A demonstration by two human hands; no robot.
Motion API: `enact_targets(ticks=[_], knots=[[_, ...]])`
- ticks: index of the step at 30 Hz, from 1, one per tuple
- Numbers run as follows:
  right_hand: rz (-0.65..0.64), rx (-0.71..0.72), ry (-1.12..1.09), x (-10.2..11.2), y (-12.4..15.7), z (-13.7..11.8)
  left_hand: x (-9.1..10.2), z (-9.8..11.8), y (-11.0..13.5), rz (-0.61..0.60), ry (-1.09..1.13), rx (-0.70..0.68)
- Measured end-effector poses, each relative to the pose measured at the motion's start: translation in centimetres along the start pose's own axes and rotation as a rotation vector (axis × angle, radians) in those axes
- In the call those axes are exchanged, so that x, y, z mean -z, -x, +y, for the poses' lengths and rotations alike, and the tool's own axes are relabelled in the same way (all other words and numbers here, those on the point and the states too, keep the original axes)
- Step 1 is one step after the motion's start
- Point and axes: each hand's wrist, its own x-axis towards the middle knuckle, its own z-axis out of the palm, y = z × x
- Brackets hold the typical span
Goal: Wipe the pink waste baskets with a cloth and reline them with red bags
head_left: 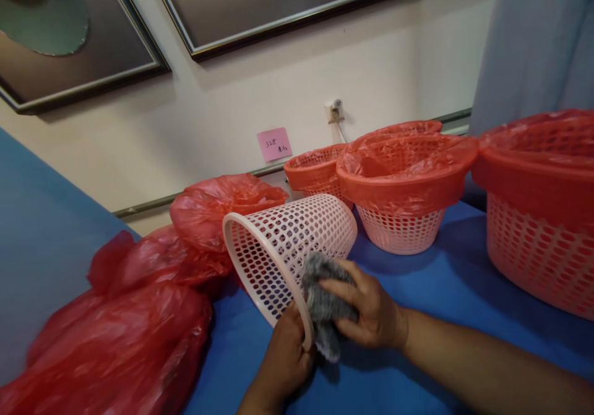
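A white perforated plastic basket [301, 229] lies on its side above the blue surface, its mouth turned toward the lower left. My left hand [290, 347] grips the basket's rim at the near side, the fingers curled around it and partly hidden. My right hand [371, 310] is closed on a grey cloth [325, 297], which presses against the outside of the basket close to the rim. One end of the cloth hangs down below the fingers.
Red plastic bags [134, 328] heap up at the left. Behind and to the right stand several baskets lined with red bags, including a white basket [403, 226] and a large basket [542, 254]. A pink note [275, 144] sticks to the wall near an outlet [335, 112].
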Motion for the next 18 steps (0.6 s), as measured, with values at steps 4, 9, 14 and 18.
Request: enact_targets(ticks=[4, 9, 14, 18], knots=[[0.251, -0.610, -0.001, 0.1, -0.6, 5.1, 0.2, -0.4, 0.0, -0.057, -0.088, -0.012], [0.310, -0.906, -0.145, -0.1, -0.9, 6.6, 0.2, -0.5, -0.5, -0.073, -0.131, 0.028], [0.033, -0.211, 0.006, -0.3, -0.2, 0.6, -0.3, -0.6, -0.7, -0.005, -0.180, 0.177], [-0.084, 0.029, 0.002, -0.1, -0.2, -1.2, -0.2, 0.8, -0.6, 0.123, 0.027, 0.232]])
